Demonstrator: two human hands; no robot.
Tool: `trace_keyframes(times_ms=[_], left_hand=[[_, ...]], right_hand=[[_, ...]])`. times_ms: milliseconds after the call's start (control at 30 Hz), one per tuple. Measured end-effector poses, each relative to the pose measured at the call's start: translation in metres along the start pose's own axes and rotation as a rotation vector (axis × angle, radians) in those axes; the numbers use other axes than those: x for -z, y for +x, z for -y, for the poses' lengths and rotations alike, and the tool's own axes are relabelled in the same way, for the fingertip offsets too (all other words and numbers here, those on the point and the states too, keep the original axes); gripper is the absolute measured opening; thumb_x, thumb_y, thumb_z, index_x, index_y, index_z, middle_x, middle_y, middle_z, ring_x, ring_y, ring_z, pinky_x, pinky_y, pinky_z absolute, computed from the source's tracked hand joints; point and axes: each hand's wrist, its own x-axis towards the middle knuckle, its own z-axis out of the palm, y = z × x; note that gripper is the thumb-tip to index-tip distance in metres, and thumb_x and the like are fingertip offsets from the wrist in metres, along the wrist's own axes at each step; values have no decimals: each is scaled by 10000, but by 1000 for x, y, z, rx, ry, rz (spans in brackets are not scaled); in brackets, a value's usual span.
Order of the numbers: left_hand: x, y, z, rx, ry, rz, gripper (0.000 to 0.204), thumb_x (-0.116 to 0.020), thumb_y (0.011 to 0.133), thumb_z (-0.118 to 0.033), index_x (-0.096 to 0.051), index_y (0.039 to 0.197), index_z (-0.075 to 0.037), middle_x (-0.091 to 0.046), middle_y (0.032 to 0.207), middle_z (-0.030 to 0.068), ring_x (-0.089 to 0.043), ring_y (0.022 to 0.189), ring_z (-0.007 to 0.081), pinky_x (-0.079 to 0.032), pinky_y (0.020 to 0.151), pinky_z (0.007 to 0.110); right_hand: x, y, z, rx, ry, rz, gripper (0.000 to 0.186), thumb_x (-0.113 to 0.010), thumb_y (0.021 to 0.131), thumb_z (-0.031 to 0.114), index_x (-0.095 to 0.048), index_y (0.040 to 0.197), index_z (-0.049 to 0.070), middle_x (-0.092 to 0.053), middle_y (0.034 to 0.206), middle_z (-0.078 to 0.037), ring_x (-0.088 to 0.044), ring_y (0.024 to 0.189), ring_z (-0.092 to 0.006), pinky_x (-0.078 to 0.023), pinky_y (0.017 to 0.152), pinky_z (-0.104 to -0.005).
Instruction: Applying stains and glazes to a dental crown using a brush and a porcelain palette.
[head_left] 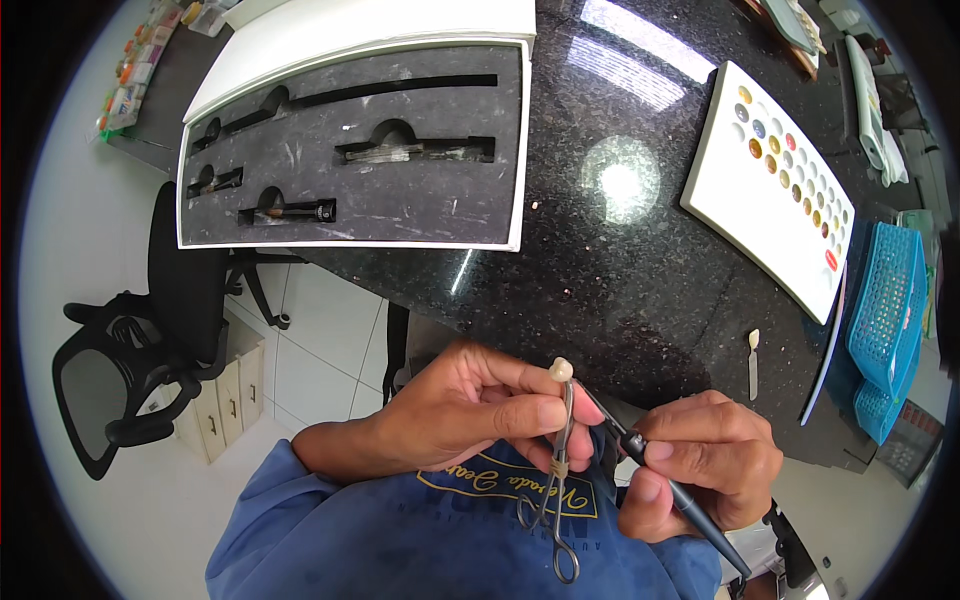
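Near the table's front edge, my left hand (475, 405) is closed on steel locking forceps (560, 480) with ring handles hanging down and a tan band around the shanks. At their upper tip sits a small cream-coloured dental crown (561, 370). Between the thumb and fingers of my right hand (715, 450) is a slim dark-handled brush (693, 508). It slants up to the left, and its thin end comes close beside the forceps, just below the crown. Whether that end touches anything, I cannot tell.
A white box (522, 150) with dark foam slots and brushes lies open on the black speckled table (600, 290). At right are a white palette (745, 215) with coloured wells, a tooth shade tab (753, 365) and a blue basket (885, 310). A black chair (150, 340) stands left.
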Motion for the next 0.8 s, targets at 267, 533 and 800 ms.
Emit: trace_keyframes(times_ms=[267, 533, 800], left_hand=[[-3, 1, -1, -10, 58, -9, 264, -525, 921, -153, -595, 1075, 50, -642, 909, 131, -628, 860, 163, -533, 713, 243], [-19, 1, 13, -371, 345, -299, 152, -578, 831, 19, -624, 939, 114, -659, 863, 217, -667, 813, 235, -550, 725, 302], [-19, 4, 14, -448, 460, -307, 128, -585, 809, 44, -638, 907, 106, -665, 827, 213, -671, 798, 224, -546, 742, 298]], right_hand=[[1, -1, -2, 24, -17, 5, 211, -723, 604, -1, -573, 752, -12, -605, 668, -109, -607, 509, -181, -504, 419, -252], [6, -5, 2, -32, 42, -88, 181, -705, 619, -2, -582, 752, 10, -606, 656, -100, -616, 515, -185, -509, 440, -251], [9, -2, 0, -35, 70, -15, 171, -708, 622, -2, -588, 743, 9, -602, 630, -104, -612, 493, -182, -509, 436, -254]])
